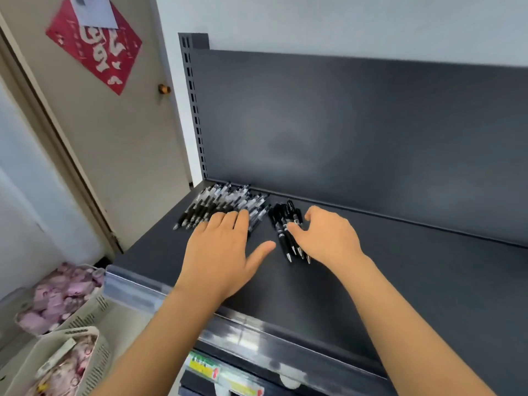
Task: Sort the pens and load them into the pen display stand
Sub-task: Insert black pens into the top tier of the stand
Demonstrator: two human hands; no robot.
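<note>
Several clear-barrelled pens [220,202] lie in a loose pile at the back left of a dark grey shelf [400,281]. To their right lies a smaller bunch of several all-black pens [283,221], tips toward me. My left hand [220,252] is flat with straight fingers, its fingertips resting on the near edge of the clear pile. My right hand [325,235] sits just right of the black bunch, with its thumb touching those pens and its fingers loosely curved above them. No pen display stand is in view.
The shelf's dark back panel [357,132] rises behind the pens. A price rail [228,324] runs along the shelf's front edge. White baskets [85,310] of pink items stand at lower left. A door [120,138] is to the left.
</note>
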